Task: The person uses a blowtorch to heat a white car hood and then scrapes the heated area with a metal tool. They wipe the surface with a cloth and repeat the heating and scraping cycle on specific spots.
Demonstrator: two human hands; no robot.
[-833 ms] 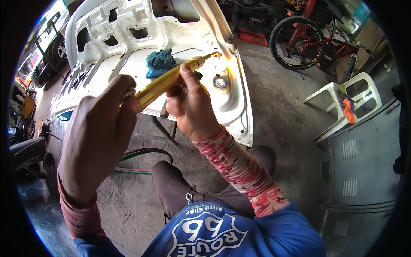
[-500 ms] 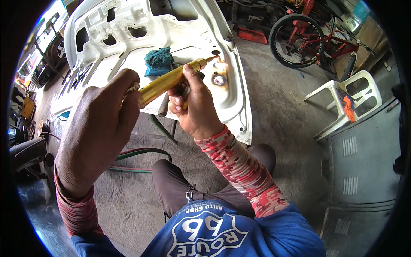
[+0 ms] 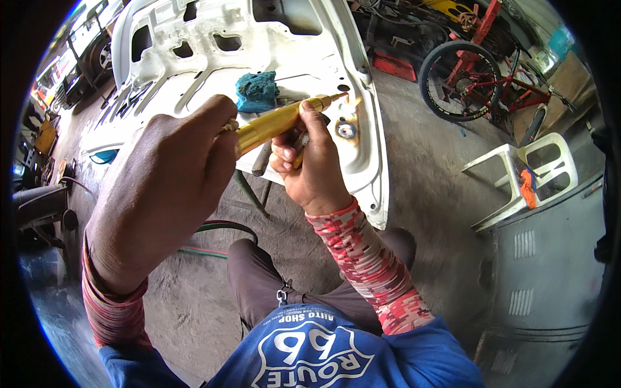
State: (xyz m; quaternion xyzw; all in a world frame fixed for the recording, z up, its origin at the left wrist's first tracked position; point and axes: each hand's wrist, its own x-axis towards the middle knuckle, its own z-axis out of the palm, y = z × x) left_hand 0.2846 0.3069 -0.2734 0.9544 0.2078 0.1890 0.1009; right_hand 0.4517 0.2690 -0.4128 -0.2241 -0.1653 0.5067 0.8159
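Observation:
My left hand (image 3: 162,187) is closed round the rear end of a brass gas torch (image 3: 268,127), partly hiding it. My right hand (image 3: 315,158) grips the same torch farther forward, its thumb on top near the nozzle and its fingers curled below. Something dark shows by those fingers, too hidden to name. The copper-coloured tip (image 3: 336,97) points right over a white car body panel (image 3: 187,87), and a pale orange glow shows at its end. Close to the tip, a round scorched spot (image 3: 347,130) with a brown ring marks the panel.
A teal cloth (image 3: 256,92) lies on the panel, with a dark rod end (image 3: 261,160) at its near edge. Green and red hoses (image 3: 226,224) hang below my left hand. A red bicycle (image 3: 469,84), a white plastic chair (image 3: 550,152) and grey metal panels (image 3: 550,246) stand right.
The view has shifted, so the panel and chair sit slightly lower. My left hand has moved rightward in the picture; the torch tip stays by the scorched spot.

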